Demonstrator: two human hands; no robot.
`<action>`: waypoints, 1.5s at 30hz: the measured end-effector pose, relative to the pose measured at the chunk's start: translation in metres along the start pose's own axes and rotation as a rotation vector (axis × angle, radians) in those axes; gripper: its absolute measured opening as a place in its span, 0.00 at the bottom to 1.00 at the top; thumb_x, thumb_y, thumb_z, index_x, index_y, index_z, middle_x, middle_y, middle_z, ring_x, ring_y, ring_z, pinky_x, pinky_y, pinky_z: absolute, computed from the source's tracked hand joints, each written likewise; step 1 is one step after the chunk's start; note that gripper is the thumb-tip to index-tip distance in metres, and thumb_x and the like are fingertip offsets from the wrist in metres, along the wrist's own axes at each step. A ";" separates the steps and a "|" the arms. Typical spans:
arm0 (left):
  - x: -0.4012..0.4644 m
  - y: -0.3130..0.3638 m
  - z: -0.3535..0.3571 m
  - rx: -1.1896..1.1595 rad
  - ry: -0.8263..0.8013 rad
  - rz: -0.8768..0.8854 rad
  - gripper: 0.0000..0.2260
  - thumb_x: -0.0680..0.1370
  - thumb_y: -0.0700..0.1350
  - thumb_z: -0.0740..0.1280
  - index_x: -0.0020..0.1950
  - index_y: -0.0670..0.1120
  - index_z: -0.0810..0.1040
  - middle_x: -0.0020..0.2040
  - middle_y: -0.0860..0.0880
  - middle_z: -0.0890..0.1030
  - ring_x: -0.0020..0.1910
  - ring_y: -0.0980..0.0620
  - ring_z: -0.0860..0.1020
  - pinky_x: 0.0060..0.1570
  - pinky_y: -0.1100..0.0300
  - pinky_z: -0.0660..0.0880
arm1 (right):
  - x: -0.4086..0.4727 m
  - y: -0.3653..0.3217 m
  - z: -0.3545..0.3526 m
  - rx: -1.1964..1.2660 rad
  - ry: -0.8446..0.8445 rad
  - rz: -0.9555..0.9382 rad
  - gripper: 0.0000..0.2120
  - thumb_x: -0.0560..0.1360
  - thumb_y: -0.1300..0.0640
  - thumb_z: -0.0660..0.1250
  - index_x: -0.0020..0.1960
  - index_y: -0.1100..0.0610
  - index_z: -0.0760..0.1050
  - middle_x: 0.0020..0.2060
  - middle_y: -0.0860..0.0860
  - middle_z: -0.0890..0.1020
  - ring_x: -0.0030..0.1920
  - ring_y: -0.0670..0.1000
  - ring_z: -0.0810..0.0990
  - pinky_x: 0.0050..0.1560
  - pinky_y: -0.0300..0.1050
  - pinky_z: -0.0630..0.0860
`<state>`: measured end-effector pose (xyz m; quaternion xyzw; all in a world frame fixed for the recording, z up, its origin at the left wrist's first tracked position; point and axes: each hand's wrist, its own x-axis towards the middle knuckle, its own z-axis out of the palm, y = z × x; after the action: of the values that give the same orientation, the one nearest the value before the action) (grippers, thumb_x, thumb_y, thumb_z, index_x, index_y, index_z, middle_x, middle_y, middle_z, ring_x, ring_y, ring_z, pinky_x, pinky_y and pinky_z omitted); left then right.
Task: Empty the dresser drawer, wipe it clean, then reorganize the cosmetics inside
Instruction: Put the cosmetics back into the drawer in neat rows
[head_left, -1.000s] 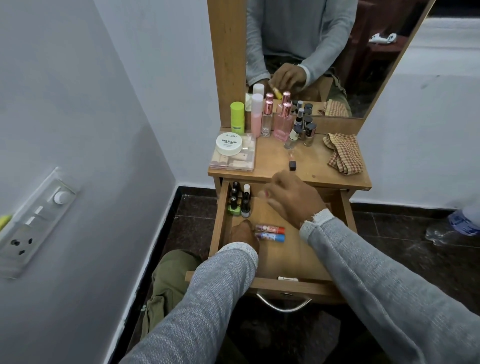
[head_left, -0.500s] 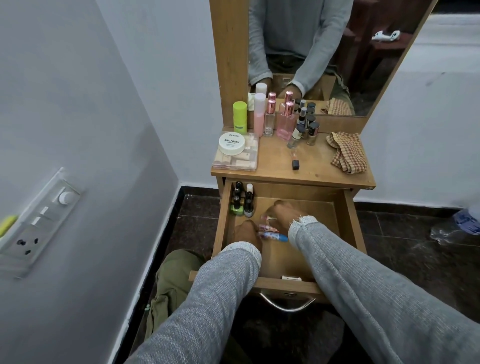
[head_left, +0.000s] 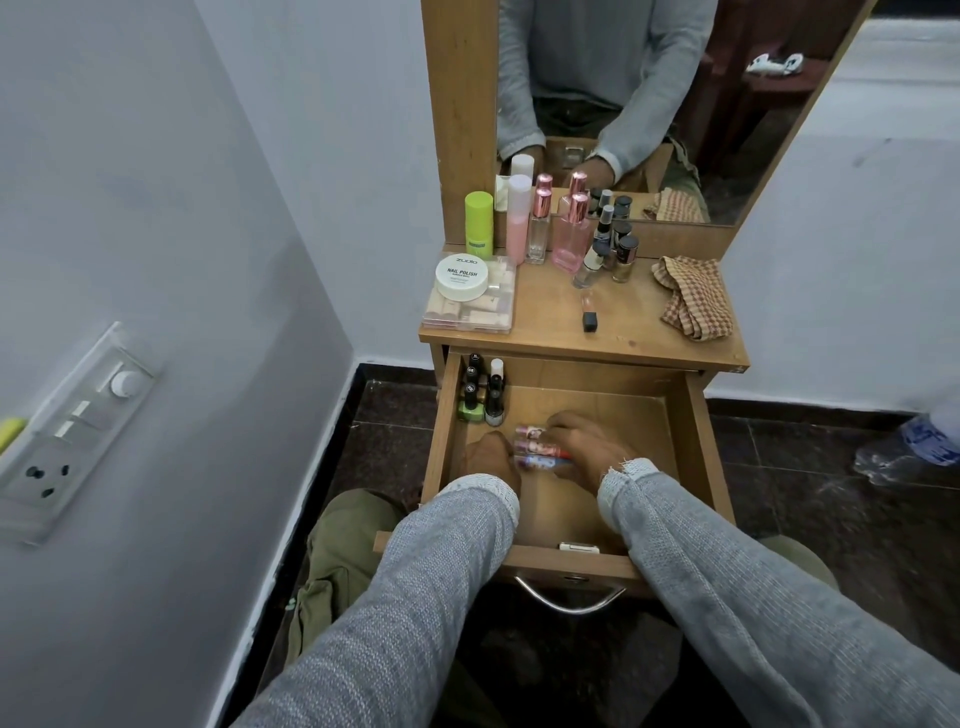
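The wooden drawer (head_left: 696, 441) of the dresser stands pulled out, and both my hands are inside it. Three small lip balm tubes (head_left: 537, 449) lie side by side on the drawer floor. My right hand (head_left: 592, 447) has its fingers closed over the tubes' right ends. My left hand (head_left: 491, 457) presses against their left ends, its fingers hidden. Several nail polish bottles (head_left: 483, 400) stand upright in the drawer's back left corner. A checked cloth (head_left: 693, 299) lies crumpled on the dresser top (head_left: 545, 338).
On the dresser top are a white nail polish remover jar (head_left: 462, 277) on a clear box, a green bottle (head_left: 478, 223), pink bottles (head_left: 571, 241), small dark-capped bottles (head_left: 618, 254) and a black-capped tube (head_left: 588, 314). A white item (head_left: 577, 546) lies at the drawer's front. A wall is close on the left.
My right hand came down from above the drawer's back edge onto the tubes. A third tube now lies behind the two that were there. My left hand stayed in place.
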<state>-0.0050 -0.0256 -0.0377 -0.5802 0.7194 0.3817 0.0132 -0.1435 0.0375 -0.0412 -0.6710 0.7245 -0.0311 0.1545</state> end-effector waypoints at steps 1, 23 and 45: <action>0.001 0.000 0.000 0.003 -0.005 0.000 0.11 0.78 0.37 0.64 0.60 0.42 0.76 0.62 0.41 0.76 0.62 0.44 0.75 0.60 0.57 0.72 | 0.000 0.001 0.000 0.008 0.001 0.002 0.23 0.72 0.59 0.70 0.67 0.58 0.71 0.65 0.54 0.71 0.64 0.54 0.70 0.64 0.42 0.65; 0.004 -0.001 0.009 0.103 0.036 0.171 0.11 0.77 0.39 0.64 0.58 0.40 0.77 0.58 0.41 0.78 0.58 0.43 0.76 0.56 0.55 0.73 | 0.030 -0.005 -0.020 0.262 0.058 0.225 0.24 0.73 0.63 0.69 0.68 0.57 0.70 0.67 0.56 0.70 0.63 0.56 0.72 0.66 0.46 0.68; 0.002 -0.003 0.014 0.030 -0.020 0.291 0.26 0.77 0.39 0.66 0.74 0.45 0.63 0.71 0.47 0.69 0.69 0.46 0.70 0.68 0.57 0.66 | 0.025 -0.013 -0.018 0.596 0.092 0.715 0.17 0.76 0.64 0.65 0.64 0.65 0.72 0.63 0.62 0.73 0.64 0.60 0.71 0.52 0.38 0.63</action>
<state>-0.0092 -0.0199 -0.0500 -0.4655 0.8015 0.3744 -0.0264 -0.1367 0.0083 -0.0253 -0.3036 0.8759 -0.2124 0.3090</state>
